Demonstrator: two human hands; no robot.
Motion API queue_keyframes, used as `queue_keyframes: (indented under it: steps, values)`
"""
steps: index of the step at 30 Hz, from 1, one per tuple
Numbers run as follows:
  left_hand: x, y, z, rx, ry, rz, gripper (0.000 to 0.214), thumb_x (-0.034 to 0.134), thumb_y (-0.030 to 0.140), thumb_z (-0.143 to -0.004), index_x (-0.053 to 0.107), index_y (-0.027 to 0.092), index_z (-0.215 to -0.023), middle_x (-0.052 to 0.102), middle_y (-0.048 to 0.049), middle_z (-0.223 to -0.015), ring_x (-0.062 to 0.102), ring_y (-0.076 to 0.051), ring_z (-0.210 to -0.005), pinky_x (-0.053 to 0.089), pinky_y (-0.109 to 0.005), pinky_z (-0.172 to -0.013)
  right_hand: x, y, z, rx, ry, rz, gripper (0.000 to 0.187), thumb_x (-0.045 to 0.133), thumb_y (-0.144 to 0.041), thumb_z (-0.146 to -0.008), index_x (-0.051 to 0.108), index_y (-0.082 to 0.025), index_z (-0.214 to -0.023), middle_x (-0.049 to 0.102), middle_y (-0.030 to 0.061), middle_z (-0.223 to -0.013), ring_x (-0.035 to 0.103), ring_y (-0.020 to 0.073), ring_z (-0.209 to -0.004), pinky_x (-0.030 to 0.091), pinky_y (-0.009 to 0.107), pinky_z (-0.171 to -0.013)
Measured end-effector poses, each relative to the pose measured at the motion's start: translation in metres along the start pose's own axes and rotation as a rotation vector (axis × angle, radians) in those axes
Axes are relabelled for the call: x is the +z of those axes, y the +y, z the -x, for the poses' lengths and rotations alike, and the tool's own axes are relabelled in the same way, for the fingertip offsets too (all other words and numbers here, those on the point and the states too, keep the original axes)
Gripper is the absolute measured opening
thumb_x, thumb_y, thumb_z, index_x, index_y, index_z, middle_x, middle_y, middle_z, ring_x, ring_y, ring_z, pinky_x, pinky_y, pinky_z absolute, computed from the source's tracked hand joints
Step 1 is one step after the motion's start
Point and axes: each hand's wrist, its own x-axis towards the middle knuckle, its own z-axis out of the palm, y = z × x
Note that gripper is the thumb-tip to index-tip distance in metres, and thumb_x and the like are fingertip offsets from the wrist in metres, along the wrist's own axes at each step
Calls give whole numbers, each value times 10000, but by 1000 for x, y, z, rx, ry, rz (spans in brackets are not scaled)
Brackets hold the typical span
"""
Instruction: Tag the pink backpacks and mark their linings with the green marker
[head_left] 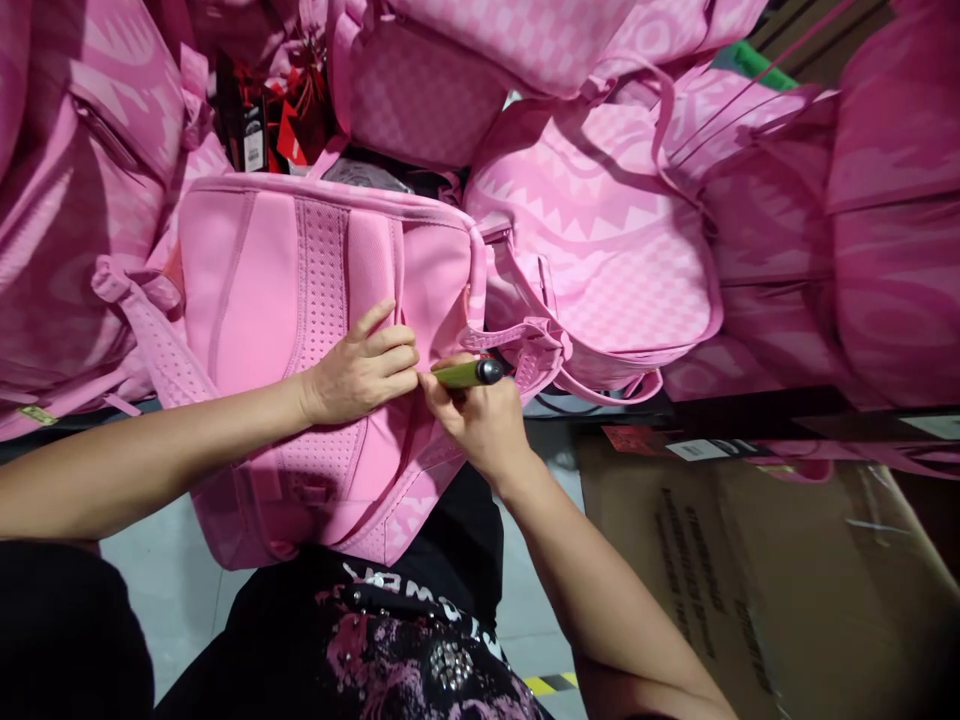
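Observation:
A pink backpack [266, 270] lies in front of me with its padded back panel and perforated mesh strips facing up. My left hand [364, 370] rests on this panel, little finger raised, the other fingers curled onto the fabric beside a padded seam; its thumb is hidden. Close by on the right, my right hand [480, 410] is closed around a green pen-like tool with a black end [469, 374]. The tool's working tip is hidden behind the fingers at the fabric. A perforated shoulder strap [161, 335] hangs off the backpack's left side.
Another pink backpack [600, 230] with a toothed print stands at the right. More pink bags [112, 150] crowd the left and back. Red and black tags [281, 130] lie between them. A cardboard box [720, 570] sits at lower right, below the dark table edge [750, 415].

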Motion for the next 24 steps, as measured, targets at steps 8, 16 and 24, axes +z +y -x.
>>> queue_keyframes:
  steps: [8, 16, 24]
  values:
    - [5, -2, 9, -54, -100, 64, 241, 467, 176, -976, 649, 236, -831, 642, 38, -933, 579, -126, -1096, 213, -437, -1274, 1, 7, -8, 39, -152, -26, 304, 475, -375, -986, 619, -173, -811, 675, 62, -671, 602, 186, -558, 403, 293, -547]
    - [2, 0, 6, -15, -24, 16, 199, 537, 278, -975, 642, 225, -814, 646, 37, -918, 583, -128, -1053, 143, -415, -1291, -10, 8, 15, 140, -32, -224, 163, 573, -291, -955, 639, -180, -856, 715, 52, -801, 626, 147, -592, 480, 277, -564]
    - [3, -1, 4, 5, 23, 53, 132, 599, 184, -929, 615, 211, -801, 655, 51, -879, 590, -118, -1004, 88, -390, -1298, -3, 7, 51, 359, 62, -552, 165, 624, -248, -933, 637, -221, -1095, 713, 36, -942, 687, 159, -743, 577, 306, -674]
